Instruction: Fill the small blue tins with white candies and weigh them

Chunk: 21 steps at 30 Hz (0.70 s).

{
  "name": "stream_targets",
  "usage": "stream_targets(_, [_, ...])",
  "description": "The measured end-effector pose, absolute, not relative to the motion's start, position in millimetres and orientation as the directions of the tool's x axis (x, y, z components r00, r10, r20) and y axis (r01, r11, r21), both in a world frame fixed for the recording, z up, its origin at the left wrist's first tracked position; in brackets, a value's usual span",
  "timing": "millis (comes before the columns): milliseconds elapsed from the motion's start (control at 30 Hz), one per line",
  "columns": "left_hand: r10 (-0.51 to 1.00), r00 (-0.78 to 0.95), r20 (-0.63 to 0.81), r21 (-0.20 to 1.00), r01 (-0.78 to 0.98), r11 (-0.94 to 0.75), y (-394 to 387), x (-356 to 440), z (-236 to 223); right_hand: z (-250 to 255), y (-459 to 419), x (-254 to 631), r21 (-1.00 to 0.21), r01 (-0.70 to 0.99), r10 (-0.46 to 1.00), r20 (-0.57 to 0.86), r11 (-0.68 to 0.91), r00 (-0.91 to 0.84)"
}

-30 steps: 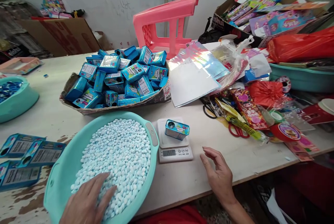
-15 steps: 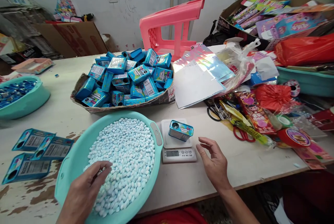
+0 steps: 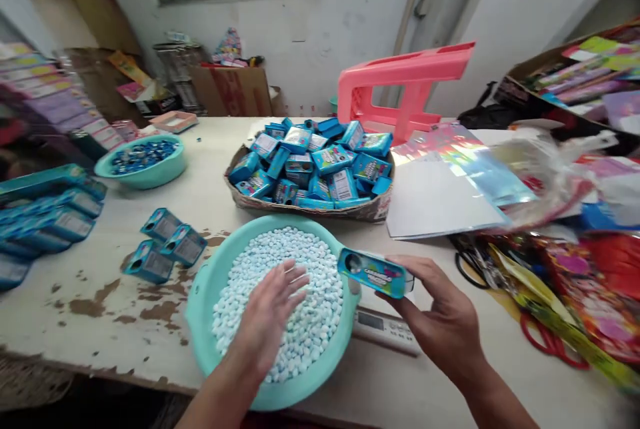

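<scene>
My right hand grips a blue candy tin by its right end, lifted over the kitchen scale. A round opening shows in the tin's top. Over the teal basin full of small pale-blue candies hovers my left hand, its fingers spread and nothing in it. Behind the basin, a cut-down cardboard box holds a heap of similar blue tins. To the basin's left stand a few blue tins in a small group.
Rows of blue tins stand at far left, near a teal bowl of small blue-and-silver pieces. At right lie white sheets, red-handled scissors and mixed packaging. A pink plastic stool lies at the back.
My right hand has taken the tin off the scale and raised it. My left hand has opened its fingers above the candies. The view has swung left.
</scene>
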<state>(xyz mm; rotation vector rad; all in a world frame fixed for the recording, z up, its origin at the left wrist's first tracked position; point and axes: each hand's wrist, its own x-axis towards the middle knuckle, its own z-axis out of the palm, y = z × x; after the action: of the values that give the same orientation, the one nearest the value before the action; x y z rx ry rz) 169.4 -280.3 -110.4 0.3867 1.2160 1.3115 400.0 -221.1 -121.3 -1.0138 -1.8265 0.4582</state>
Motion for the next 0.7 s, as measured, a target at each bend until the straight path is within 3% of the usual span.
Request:
stream_targets(67, [0.854, -0.133, -0.503, 0.653, -0.706, 0.275, -268, 179, -105, -116, -217, 382, -0.579, 0.467, 0.738, 0.593, 0.668, -0.322])
stream_targets(133, [0.86, -0.098, -0.501, 0.58, -0.776, 0.249, -259, 182, -102, -114, -215, 366, -0.516, 0.495, 0.706, 0.606, 0.699, -0.365])
stream_targets(400, [0.865, -0.178, -0.469, 0.559, -0.819, 0.134, -264, 169, -96, -110, -219, 340, -0.411, 0.491, 0.621, 0.665, 0.768, -0.415])
stream_targets(567, [0.875, -0.213, -0.434, 0.591, -0.8, 0.099, -268, 161, -100, -125, -216, 330, -0.494, 0.505, 0.695, 0.612, 0.708, -0.377])
stream_targets(700, [0.891, -0.23, -0.392, 0.686, -0.718, 0.117, -271, 151, -105, -130, -218, 326, -0.591, 0.479, 0.758, 0.556, 0.649, -0.341])
